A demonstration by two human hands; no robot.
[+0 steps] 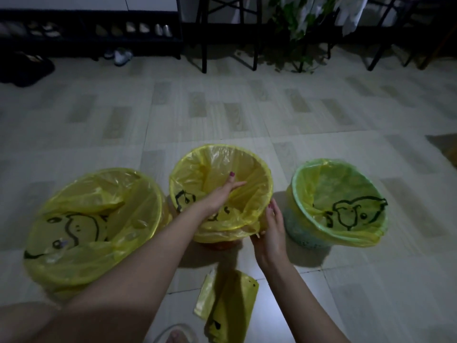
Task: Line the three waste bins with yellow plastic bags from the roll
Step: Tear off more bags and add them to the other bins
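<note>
Three waste bins stand in a row on the tiled floor, each with a yellow bag over its rim: a large left bin (148, 194), a middle bin (268, 179) and a green right bin (296, 189). The bags carry black cartoon drawings. My left hand (222, 194) reaches into the middle bin with straight fingers pressing the bag (252, 169) inside. My right hand (272, 229) rests flat against the outside of the middle bin's near right side, on the folded-over bag edge. The remaining flat yellow bags (232, 303) lie on the floor close to me.
A shoe rack (99, 33) with shoes runs along the back left. Black chair legs (205, 45) and a leafy plant (296, 26) stand at the back. A dark bag (24, 68) lies at far left. My sandalled foot (175, 335) shows at the bottom.
</note>
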